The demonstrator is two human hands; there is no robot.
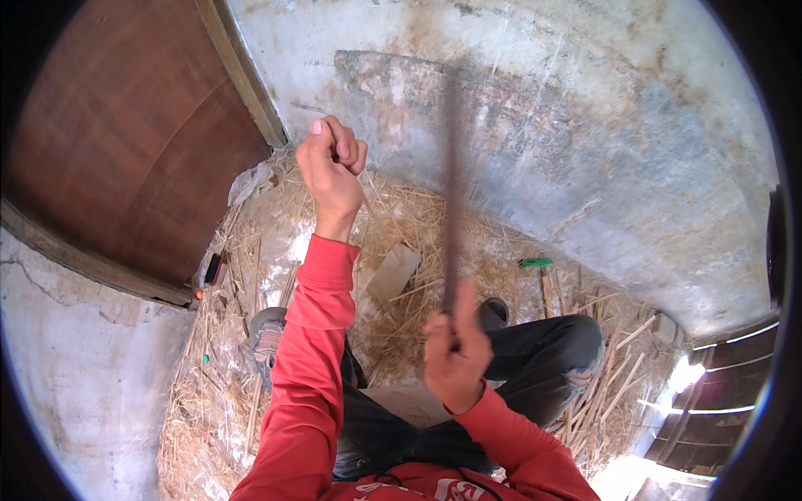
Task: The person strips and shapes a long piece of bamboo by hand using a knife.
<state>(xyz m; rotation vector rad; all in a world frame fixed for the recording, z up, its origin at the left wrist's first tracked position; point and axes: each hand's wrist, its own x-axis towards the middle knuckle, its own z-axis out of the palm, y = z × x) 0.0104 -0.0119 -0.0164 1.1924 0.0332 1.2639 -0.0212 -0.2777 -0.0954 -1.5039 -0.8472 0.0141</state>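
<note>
My right hand is closed round the lower end of a long, narrow, dark brown strip. The strip stands nearly upright in the picture and is smeared by motion, so I cannot tell whether it is a blade or a stick. Raised in front of the wall on the left side, my left hand has its fingers curled in and its thumb up. Whatever it may hold is hidden inside the fingers. The two hands are well apart, and the strip does not touch the left hand.
Loose straw covers the floor around my bent legs. A flat pale block lies between my feet. Further right is a green object; a dark, red-edged object lies by the brown door panel. A stained wall stands ahead.
</note>
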